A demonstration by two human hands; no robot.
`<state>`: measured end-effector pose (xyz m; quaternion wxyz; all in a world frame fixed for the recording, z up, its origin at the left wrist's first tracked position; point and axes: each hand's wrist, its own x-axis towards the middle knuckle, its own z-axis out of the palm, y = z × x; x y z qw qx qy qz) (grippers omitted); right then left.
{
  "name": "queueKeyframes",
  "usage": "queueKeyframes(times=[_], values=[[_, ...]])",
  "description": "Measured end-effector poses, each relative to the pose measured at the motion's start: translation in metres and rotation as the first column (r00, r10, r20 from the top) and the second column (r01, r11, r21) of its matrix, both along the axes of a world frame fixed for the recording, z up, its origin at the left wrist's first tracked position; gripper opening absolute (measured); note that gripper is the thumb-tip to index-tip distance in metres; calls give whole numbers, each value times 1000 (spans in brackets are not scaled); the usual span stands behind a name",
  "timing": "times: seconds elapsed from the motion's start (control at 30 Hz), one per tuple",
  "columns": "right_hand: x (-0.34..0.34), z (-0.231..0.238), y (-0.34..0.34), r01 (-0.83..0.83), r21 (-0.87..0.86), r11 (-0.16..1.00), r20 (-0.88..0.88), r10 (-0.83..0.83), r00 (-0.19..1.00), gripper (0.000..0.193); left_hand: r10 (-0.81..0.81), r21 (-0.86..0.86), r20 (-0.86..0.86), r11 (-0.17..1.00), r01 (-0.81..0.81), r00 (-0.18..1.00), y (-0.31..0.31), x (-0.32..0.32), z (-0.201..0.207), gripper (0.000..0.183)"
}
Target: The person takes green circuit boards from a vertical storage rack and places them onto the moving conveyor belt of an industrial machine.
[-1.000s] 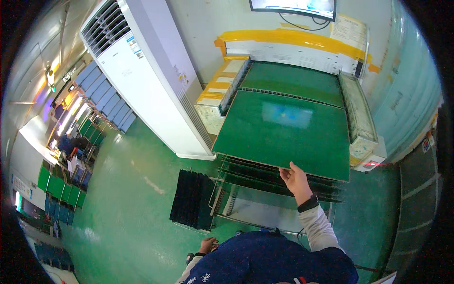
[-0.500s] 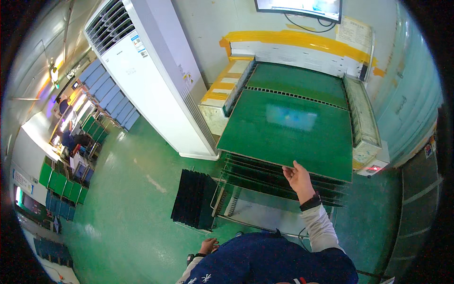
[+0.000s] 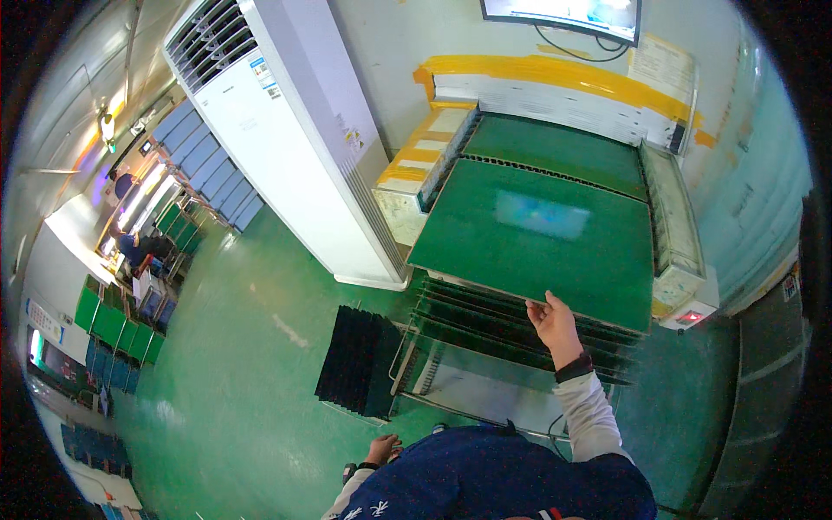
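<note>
Evidently, the right hand (image 3: 556, 333) nips the near edge of the front green panel (image 3: 520, 251) between thumb and bent fingers; the left hand (image 3: 381, 449) hangs half curled, its grip unclear. The panel lies above dark sheets (image 3: 468, 316), before a rear green panel (image 3: 559, 146).

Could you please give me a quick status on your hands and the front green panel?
Right hand at near edge of front panel, grip unclear. Left hand low, away from it. Panel above racked boards; nothing seen lying on top.
</note>
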<state>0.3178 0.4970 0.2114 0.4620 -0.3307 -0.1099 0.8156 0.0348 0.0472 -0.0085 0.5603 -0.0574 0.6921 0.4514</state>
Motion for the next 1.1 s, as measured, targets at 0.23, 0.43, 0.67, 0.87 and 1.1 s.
queueKeyframes(times=[0.23,0.43,0.67,0.87,1.1], values=[[0,-4,9,-45,27,999,8,44,999,21,9,-21,-18,1000,-9,1000,-4,2,0,36],[-2,-5,13,-15,-19,1000,-6,15,1000,21,19,0,-18,1000,-19,1000,-2,4,5,35],[-2,-9,21,-2,36,999,-34,3,999,20,9,3,-21,1000,-9,1000,-3,5,6,36],[-6,-5,28,11,20,1000,-31,-10,999,18,55,25,20,998,-55,998,-8,0,-11,41],[-9,-5,41,13,31,999,-53,-12,998,17,53,37,7,998,-53,999,-13,-2,-17,42]])
